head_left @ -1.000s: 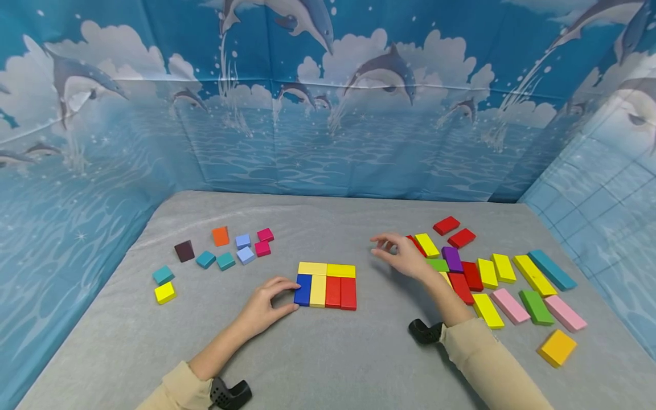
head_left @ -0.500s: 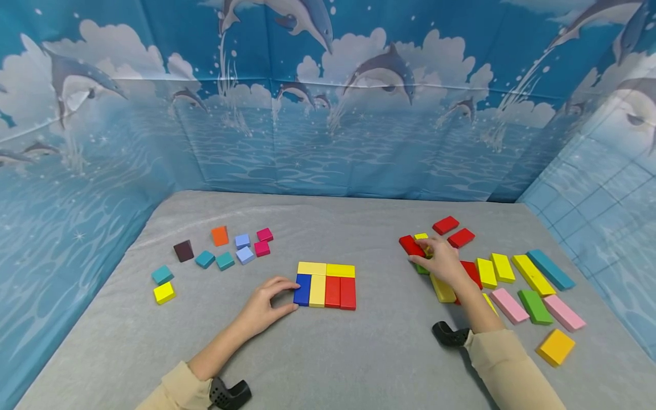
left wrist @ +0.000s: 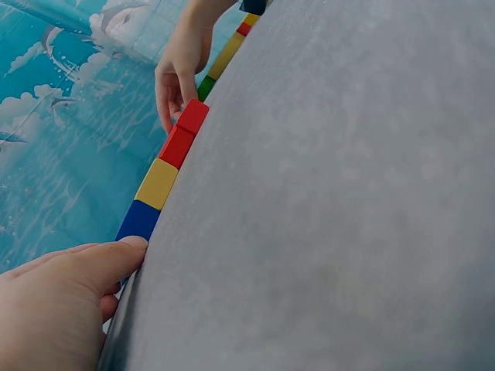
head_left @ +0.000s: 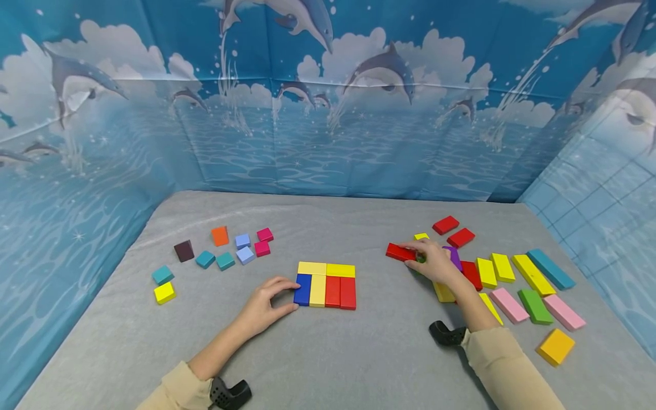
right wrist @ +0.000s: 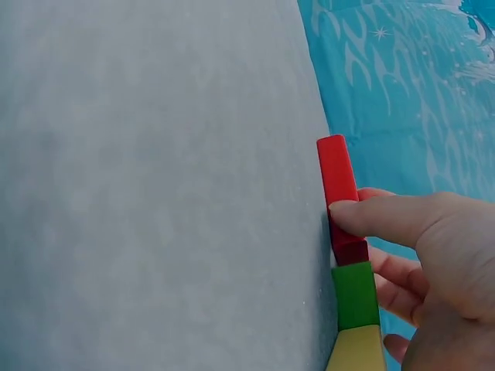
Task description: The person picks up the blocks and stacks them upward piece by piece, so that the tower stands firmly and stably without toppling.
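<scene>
Pinching a red block point(head_left: 398, 252) between right hand's point(head_left: 434, 262) thumb and fingers, just beside a green block point(right wrist: 356, 297) at the near-left side of the right-side cluster. Left hand point(head_left: 263, 302) is relaxed, fingertips touching the blue block point(head_left: 302, 291), left end of a flat six-block rectangle on the gray cloth point(head_left: 328, 353). Hands well apart.
</scene>
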Available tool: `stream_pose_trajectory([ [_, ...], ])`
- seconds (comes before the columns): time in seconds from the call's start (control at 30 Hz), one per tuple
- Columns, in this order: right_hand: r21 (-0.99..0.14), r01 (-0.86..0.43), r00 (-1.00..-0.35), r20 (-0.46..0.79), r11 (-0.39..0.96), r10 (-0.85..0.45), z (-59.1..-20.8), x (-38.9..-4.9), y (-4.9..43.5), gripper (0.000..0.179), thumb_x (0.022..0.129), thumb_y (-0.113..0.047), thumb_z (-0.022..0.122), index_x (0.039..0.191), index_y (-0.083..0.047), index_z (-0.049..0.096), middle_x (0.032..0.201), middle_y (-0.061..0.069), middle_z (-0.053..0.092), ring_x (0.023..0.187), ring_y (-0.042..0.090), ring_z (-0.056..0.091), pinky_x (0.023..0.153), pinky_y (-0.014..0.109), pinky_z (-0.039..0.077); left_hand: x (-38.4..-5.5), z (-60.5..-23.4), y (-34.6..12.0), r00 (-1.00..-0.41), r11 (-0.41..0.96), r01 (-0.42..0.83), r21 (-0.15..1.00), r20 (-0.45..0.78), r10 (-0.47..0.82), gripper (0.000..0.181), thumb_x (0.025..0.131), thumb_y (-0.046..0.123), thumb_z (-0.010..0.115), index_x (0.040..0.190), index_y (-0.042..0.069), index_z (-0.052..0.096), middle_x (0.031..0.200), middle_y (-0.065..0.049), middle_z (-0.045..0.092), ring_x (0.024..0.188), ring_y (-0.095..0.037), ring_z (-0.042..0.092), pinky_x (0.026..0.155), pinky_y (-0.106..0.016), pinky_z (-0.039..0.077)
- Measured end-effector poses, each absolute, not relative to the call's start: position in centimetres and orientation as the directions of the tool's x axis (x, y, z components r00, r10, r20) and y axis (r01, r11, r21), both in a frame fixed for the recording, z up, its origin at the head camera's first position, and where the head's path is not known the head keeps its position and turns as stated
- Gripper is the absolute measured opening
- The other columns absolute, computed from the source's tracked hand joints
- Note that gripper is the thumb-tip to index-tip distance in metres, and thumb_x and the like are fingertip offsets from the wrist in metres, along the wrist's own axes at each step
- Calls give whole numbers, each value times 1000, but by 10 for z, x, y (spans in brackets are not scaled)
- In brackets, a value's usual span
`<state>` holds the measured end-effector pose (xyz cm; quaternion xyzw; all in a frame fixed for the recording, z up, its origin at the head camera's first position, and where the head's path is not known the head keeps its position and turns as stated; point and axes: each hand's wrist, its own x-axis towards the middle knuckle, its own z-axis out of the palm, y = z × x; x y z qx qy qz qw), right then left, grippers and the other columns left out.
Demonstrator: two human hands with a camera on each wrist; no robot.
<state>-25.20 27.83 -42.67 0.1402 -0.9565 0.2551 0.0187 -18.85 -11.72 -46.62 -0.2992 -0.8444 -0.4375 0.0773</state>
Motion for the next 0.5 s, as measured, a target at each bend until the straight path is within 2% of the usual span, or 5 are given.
stream_pose_trajectory([
  [0.07,-498,-299,-953,117,814,-279,-428,-252,278,43,80,-13,69,122,-8,58,104,15,56,93,28,48,69,40,29,-188,-466,-117,-808,437,574,693,392,439,33,77,14,74,109,14,65,106,2,59,102,-15,54,88,-34,47],
  [0.17,-528,-336,-940,140,780,-310,-427,-250,273,42,81,-12,68,121,-6,58,109,16,58,96,30,51,80,49,35,-188,-466,-117,-809,434,572,696,390,441,33,77,14,74,109,13,65,107,2,59,102,-15,54,88,-34,47],
  [0.23,-558,-368,-927,160,744,-339,-425,-248,266,40,82,-11,68,121,-4,58,111,15,58,97,30,52,85,51,38,-188,-466,-117,-810,431,569,700,387,441,33,77,14,73,109,13,65,107,2,59,102,-15,54,88,-34,47],
  [0.37,-609,-433,-895,207,664,-394,-416,-240,242,38,81,-11,69,117,-4,60,109,11,58,94,26,52,78,44,47,-188,-467,-117,-809,424,569,705,390,439,33,78,15,73,109,14,65,107,2,60,102,-16,54,88,-35,46],
  [0.5,-643,-499,-852,240,581,-466,-408,-226,210,36,79,-12,71,114,-6,62,105,6,59,91,21,51,76,41,46,-189,-468,-117,-809,423,571,703,394,437,32,79,18,72,110,15,65,107,3,60,102,-15,54,88,-35,46],
])
